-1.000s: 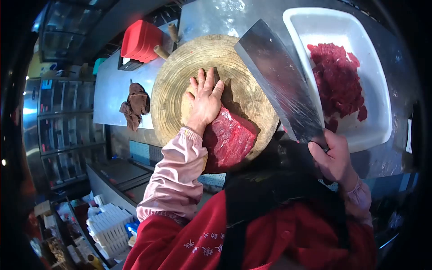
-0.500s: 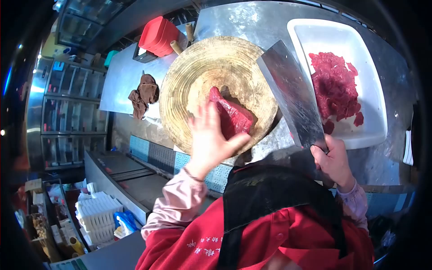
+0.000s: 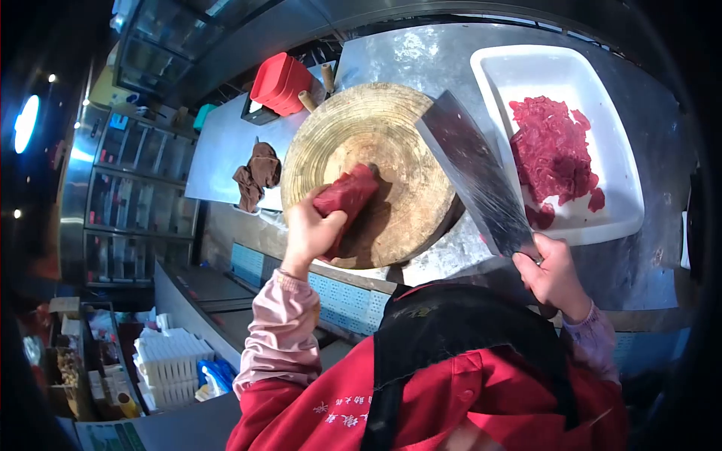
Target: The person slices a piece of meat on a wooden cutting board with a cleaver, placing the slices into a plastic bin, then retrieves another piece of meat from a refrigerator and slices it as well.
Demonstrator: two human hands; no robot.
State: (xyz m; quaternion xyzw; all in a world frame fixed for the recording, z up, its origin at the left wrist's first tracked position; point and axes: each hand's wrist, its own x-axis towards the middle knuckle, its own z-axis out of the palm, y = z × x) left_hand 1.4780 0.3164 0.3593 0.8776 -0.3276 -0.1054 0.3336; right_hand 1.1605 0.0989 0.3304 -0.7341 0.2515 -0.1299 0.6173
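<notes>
My left hand grips a piece of red meat at its left end, over the left front part of the round wooden chopping block. The thumb lies on the near side of the meat. My right hand is closed round the handle of a broad cleaver, whose blade points up and left, between the block and the white tub. Sliced red meat lies in a pile in the white tub on the right.
A brown cloth lies left of the block. Red containers stand behind it, beside wooden handles. White trays are stacked at the lower left. The metal counter runs behind the block.
My left hand has gone from spread beside the meat to gripping it, and the meat is turned and shifted left. The cleaver stays in my right hand. The camera view has shifted slightly.
</notes>
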